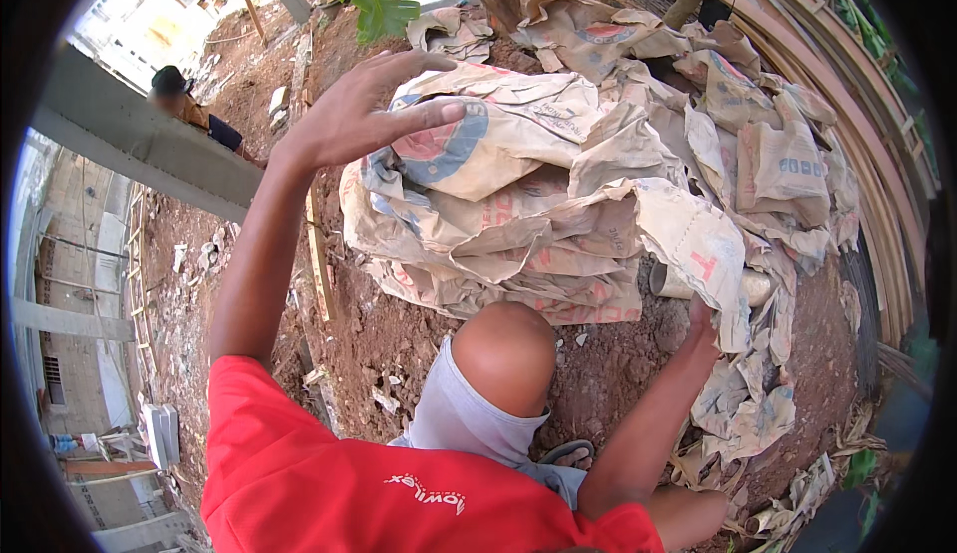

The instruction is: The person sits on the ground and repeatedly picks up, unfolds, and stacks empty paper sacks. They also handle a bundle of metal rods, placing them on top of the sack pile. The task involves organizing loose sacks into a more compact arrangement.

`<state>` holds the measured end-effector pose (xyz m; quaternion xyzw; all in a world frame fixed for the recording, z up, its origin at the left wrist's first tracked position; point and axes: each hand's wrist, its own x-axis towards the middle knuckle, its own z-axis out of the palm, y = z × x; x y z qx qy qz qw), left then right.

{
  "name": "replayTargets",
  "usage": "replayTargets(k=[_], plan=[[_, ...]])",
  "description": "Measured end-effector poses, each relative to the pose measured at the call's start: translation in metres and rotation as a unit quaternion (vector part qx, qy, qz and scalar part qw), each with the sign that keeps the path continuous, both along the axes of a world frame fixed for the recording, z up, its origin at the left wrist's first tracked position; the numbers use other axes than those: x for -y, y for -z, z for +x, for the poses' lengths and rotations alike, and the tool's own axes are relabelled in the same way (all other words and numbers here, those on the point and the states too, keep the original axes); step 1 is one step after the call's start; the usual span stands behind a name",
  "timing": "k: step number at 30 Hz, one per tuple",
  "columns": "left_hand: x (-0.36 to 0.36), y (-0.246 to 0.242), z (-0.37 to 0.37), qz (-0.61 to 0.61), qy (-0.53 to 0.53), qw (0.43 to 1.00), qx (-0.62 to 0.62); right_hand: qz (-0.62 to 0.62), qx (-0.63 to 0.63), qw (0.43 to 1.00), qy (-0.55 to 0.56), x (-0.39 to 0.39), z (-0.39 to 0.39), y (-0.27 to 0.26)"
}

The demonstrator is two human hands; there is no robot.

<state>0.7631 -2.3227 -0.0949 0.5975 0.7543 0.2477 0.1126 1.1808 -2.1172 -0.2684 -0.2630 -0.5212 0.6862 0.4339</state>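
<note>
Before me lies a thick stack of crumpled paper cement sacks [523, 134], brown with red and blue print. My left hand [370, 108] is over its upper left side, thumb and fingers apart and holding nothing. Whether it touches the paper cannot be told. At the stack's right, my right hand [701, 321] is at a hanging paper flap [691, 246], which hides most of the fingers. A grip on the flap cannot be made out. Just behind the flap, a short bamboo-like tube [757, 288] lies partly covered.
More torn sacks [785, 164] are heaped at the right, beside long wooden boards [860, 127]. A concrete beam [149, 134] crosses at left, with a person [196, 112] beyond it. A wooden strip [318, 254] lies on the rubble-strewn soil [359, 359]. Plant stems stand behind.
</note>
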Motion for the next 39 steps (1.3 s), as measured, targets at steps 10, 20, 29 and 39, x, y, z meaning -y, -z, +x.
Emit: replayTargets(k=[10, 20, 29, 39], plan=[[-0.023, 0.098, -0.032, -0.086, -0.015, 0.995, 0.043, 0.131, -0.021, 0.991, 0.031, -0.066, -0.072, -0.034], [0.022, 0.059, -0.094, 0.157, -0.171, 0.930, 0.284, 0.503, 0.330, 0.769, 0.217, -0.166, -0.090, 0.061], [0.046, 0.198, -0.057, -0.060, -0.166, 0.973, 0.151, 0.050, 0.230, 0.967, -0.097, -0.099, -0.056, 0.129], [0.050, 0.132, -0.070, -0.012, -0.133, 0.962, 0.240, 0.244, 0.249, 0.925, 0.152, -0.087, -0.077, -0.075]])
